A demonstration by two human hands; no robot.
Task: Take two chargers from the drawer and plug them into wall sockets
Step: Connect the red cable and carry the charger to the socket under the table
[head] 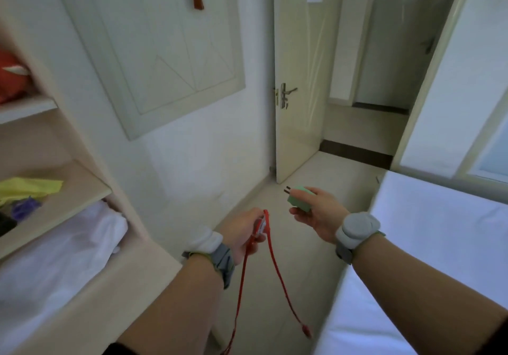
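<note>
Both chargers are out and being carried: the right hand is gripping the pale green block charger, prongs forward; the left hand is closed around the red charger, its red cable dangling. No socket is showing, so finding one probably comes next.

Green charger, red cable, grey wristbands, yellow cloth maybe.
</note>
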